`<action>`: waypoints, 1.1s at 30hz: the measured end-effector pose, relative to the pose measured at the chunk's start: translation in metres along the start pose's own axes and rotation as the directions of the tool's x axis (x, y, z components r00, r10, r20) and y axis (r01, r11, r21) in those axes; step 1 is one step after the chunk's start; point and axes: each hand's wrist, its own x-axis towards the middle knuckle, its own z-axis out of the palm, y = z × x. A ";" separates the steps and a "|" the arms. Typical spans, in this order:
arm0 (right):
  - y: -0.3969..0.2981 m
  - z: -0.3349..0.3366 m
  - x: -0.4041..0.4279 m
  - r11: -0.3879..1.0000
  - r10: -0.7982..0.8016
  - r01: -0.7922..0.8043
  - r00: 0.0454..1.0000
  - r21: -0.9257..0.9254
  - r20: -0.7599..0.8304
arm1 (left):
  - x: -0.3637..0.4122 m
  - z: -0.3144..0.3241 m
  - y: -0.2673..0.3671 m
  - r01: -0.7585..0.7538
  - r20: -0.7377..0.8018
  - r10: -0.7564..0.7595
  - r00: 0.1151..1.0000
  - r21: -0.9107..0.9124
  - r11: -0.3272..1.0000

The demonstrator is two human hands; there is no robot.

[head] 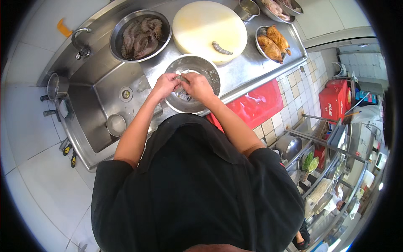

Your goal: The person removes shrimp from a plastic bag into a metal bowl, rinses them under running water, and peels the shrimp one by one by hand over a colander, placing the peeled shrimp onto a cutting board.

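Over a perforated metal colander point(212, 78), my left hand point(168, 84) and my right hand point(197, 85) meet, their fingers pinching a greyish raw prawn point(180, 82) between them. My fingers cover much of it. Pale and dark scraps lie in the colander beneath, too small to name surely. Behind it, a peeled prawn point(222, 48) lies near the front right of a thick round white cutting board point(201, 22). To the left, a steel bowl point(115, 52) holds several whole raw prawns point(141, 37).
A steel sink point(104, 78) with a faucet point(82, 47) and a small metal cup point(116, 125) lies left. Right of the board stand a bowl of browned poultry point(273, 44) and a metal pot point(246, 10). A red lid point(255, 102) sits below the counter's edge.
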 end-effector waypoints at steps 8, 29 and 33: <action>0.003 0.010 -0.002 0.999 -0.022 0.021 0.999 -0.036 -0.046 | -0.006 -0.001 -0.012 0.042 0.079 -0.037 0.996 -0.060 0.997; 0.038 0.038 -0.033 0.732 0.517 -0.603 0.795 0.318 0.317 | 0.009 0.009 -0.031 -0.411 -0.538 0.394 0.745 0.094 0.907; 0.015 -0.003 -0.021 0.898 0.438 -0.415 0.878 -0.147 0.192 | 0.007 -0.007 -0.019 -0.274 -0.451 0.280 0.848 0.081 0.958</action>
